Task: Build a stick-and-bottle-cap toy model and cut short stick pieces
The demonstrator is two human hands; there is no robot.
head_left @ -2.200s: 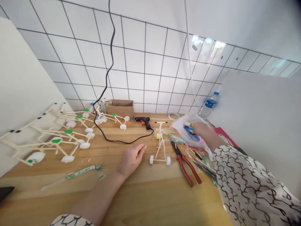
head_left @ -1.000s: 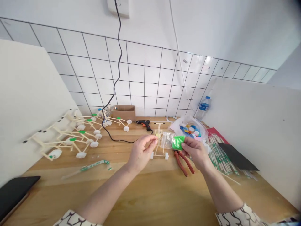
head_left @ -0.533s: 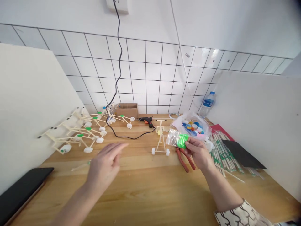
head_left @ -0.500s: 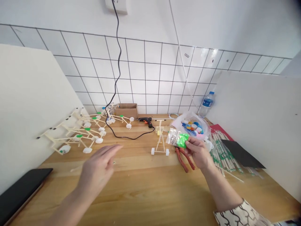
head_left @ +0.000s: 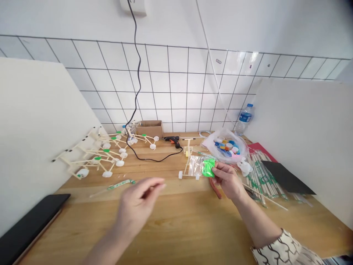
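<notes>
My right hand pinches a small clear plastic bag by its right end, where a bright green piece shows inside. The bag hangs in front of a small wooden-stick car with white wheels, covering part of its frame. Red-handled pliers lie under the right hand, partly hidden. My left hand hovers over the table to the left of the bag. Its fingers are loosely curved, the thumb a little apart, with nothing seen in them. Beyond it lies a green-and-white wrapper.
Several similar stick cars stand at the left. Behind are a cardboard box and a black glue gun with its cord. On the right are a bag of bottle caps, wrapped sticks, a black sheet and a water bottle.
My left hand has moved right, towards the bag, uncovering the wrapper on the table. The right hand has brought the bag slightly left, across the stick car.
</notes>
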